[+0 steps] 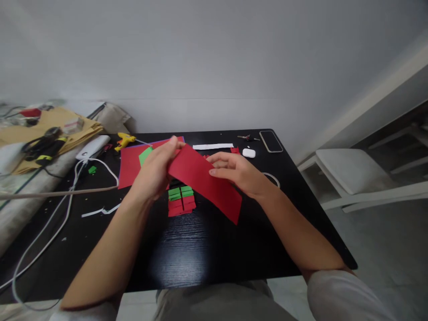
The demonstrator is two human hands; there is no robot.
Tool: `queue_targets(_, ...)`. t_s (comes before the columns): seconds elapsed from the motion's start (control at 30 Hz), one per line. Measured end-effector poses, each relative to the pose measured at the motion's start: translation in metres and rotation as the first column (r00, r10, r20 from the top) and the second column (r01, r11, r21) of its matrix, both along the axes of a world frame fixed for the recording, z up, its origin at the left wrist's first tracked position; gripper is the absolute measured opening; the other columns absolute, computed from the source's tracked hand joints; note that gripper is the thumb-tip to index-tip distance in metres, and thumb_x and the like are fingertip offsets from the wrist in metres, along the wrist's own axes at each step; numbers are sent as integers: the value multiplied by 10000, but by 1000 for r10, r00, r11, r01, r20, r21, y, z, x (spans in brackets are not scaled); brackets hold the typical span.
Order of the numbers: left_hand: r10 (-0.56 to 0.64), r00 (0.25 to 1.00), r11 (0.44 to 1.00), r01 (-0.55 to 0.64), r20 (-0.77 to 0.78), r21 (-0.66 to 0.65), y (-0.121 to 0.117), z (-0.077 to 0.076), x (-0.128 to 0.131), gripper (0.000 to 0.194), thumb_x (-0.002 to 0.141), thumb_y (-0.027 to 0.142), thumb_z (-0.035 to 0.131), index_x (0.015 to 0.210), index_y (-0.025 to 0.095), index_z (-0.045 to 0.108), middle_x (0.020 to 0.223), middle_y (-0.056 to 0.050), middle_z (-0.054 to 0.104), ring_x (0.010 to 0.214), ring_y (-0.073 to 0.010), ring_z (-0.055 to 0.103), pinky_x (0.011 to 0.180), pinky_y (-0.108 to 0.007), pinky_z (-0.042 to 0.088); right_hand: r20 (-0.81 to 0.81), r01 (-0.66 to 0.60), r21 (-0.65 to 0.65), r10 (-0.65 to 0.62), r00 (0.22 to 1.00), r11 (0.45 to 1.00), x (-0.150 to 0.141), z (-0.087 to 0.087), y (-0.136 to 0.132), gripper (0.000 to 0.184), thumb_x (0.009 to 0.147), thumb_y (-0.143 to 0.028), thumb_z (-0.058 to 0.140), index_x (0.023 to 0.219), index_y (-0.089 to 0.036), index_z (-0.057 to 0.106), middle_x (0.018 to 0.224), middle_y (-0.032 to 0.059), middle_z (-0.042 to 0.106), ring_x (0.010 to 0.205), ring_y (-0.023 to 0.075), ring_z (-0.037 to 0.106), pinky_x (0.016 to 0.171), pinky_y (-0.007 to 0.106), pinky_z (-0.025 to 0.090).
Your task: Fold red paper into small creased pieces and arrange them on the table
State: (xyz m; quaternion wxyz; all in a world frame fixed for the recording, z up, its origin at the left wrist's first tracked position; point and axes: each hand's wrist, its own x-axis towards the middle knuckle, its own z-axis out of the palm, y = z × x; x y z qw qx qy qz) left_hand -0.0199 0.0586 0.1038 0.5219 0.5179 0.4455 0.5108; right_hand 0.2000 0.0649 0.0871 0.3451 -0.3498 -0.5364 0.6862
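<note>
A strip of red paper [207,178] is held slanting above the black table, its lower right corner hanging free. My left hand [157,167] grips its upper left end between thumb and fingers. Around its right edge, my right hand [236,171] has the thumb on the front face and the fingers behind. Under the strip lie small folded red and green paper pieces [181,205] set side by side. Behind my left hand is a larger red sheet [129,167] with a green paper piece [145,156] on it.
A yellow glue gun [125,141], a white power bank [93,147] and white cables [69,196] lie on the left. Along the back are a white paper strip [213,146], a white earbud case [248,153], keys [248,138] and a phone [271,141]. A white chair [351,171] stands right.
</note>
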Motion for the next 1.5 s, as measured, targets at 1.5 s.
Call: queue_targets(1.5,213,950,872,-80,-228,483,-14,-8,8,77,899,206,704,975,218,699,907,-33,777,815,-162,729,764,-297,601,-136,415,98,-401,906,905,2,2,7,441,797,-438,858,1152,-213,725,1009,71,809,953,238,768,858,404,651)
